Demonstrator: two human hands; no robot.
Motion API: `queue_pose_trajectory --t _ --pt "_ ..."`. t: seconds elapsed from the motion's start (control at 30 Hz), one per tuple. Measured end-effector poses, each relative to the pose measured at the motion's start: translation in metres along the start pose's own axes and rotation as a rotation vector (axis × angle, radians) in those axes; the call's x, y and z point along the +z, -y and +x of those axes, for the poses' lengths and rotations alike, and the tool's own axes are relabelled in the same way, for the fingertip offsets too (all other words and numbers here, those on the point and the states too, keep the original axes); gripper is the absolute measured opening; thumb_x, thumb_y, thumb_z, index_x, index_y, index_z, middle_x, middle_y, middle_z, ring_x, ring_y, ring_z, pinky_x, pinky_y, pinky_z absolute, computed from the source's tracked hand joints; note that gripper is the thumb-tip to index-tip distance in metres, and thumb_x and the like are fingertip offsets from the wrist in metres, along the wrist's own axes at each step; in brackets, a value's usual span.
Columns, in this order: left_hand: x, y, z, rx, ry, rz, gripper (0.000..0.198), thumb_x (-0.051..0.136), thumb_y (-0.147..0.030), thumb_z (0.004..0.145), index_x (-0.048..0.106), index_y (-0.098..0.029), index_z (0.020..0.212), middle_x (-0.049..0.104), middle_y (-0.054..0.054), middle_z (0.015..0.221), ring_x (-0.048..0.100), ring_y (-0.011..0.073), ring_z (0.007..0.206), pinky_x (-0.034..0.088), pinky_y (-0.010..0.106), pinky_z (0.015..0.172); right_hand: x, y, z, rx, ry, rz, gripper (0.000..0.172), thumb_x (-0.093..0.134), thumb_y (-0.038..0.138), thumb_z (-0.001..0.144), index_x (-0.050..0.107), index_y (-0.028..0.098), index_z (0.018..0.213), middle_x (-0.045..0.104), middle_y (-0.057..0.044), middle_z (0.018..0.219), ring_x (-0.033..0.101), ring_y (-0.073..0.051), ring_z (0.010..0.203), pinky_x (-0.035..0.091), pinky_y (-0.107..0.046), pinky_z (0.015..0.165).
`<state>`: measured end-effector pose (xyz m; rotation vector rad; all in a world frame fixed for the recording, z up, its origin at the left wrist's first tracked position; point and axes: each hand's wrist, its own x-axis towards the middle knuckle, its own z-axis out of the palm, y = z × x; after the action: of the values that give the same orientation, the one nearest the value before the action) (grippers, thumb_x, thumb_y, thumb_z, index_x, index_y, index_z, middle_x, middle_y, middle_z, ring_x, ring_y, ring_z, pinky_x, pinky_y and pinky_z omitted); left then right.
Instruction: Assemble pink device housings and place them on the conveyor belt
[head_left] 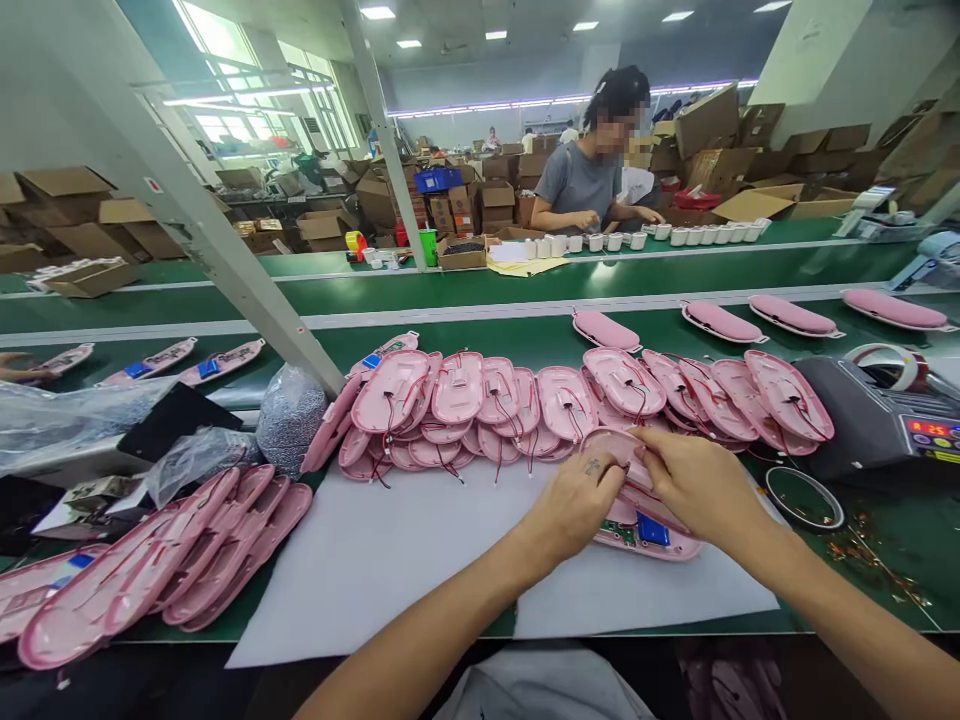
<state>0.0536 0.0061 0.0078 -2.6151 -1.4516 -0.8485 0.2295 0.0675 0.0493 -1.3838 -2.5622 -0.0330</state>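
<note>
Workshop hall (480, 78) with pale walls and strip lights; cardboard cartons (709, 125) pile up in its background. The bench (495, 337) is smooth and green, and a grey metal post (225, 270) slants up across the view at left, hiding part of the space behind. A co-worker (574, 190) in a grey top sits opposite, beside a row of small white parts (716, 235). Thin, oblong pink shells (465, 390) with rounded ends overlap in a heap behind the hands, red and black wires trailing; a second stack (232, 560) leans at left. White sheets (390, 560), matt and flat, cover the near bench. A dark machine (862, 420) with a red display stands to the right; a clear bag (289, 420) of grey granules rests at left. Left hand (574, 495) and right hand (694, 475) meet at the upper shell (609, 440), each grip closed on it; whether either also pinches a wire cannot be told. Beneath them, on the sheet, lies the lower shell (686, 548), bearing a glossy blue block (653, 530) and a green circuit board (618, 532).
</note>
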Motion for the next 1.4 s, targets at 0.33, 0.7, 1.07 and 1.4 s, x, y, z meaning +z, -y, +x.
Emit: queue_pose_trajectory --t 0.33,0.7,1.07,1.4 --pt "-0.005 0.014 -0.002 -0.264 -0.223 -0.277 0.013 0.055 -0.025 0.096 0.066 -0.018 0.095 0.057 0.009 0.107 0.057 0.0194 0.096 0.049 0.033 0.085 0.004 -0.007 0.001 -0.097 -0.005 0.188 0.036 0.039 0.026 0.094 0.07 0.022 0.113 0.075 -0.006 0.096 0.069 -0.022 0.08 0.043 -0.03 0.064" --pt "0.017 0.016 -0.005 -0.653 -0.291 -1.008 0.037 0.073 -0.033 0.081 0.046 -0.018 0.1 0.06 0.0 0.08 0.062 0.0137 0.065 0.049 0.02 0.055 0.001 -0.007 0.024 -0.153 0.122 0.354 0.022 0.054 0.036 0.089 0.072 0.024 0.094 0.074 -0.004 0.089 0.067 -0.02 0.077 0.041 -0.028 0.063" --pt "0.016 0.041 0.003 -0.649 -0.016 -1.045 0.04 0.064 -0.05 0.085 0.058 -0.013 0.095 0.06 0.003 0.079 0.051 0.0145 0.067 0.044 0.02 0.056 0.022 0.0 0.044 -0.186 -0.042 0.618 0.019 0.071 0.024 0.078 0.073 0.02 0.096 0.076 -0.003 0.091 0.07 -0.019 0.082 0.048 -0.025 0.074" --pt "0.013 0.056 0.003 -0.861 0.007 -0.825 0.056 0.073 -0.068 0.068 0.056 -0.016 0.082 0.059 0.003 0.071 0.055 0.0175 0.064 0.049 0.021 0.054 0.037 -0.189 -0.058 1.091 -1.065 1.32 0.042 0.064 0.061 0.076 0.059 0.018 0.073 0.06 0.001 0.058 0.057 -0.012 0.049 0.053 -0.026 0.049"
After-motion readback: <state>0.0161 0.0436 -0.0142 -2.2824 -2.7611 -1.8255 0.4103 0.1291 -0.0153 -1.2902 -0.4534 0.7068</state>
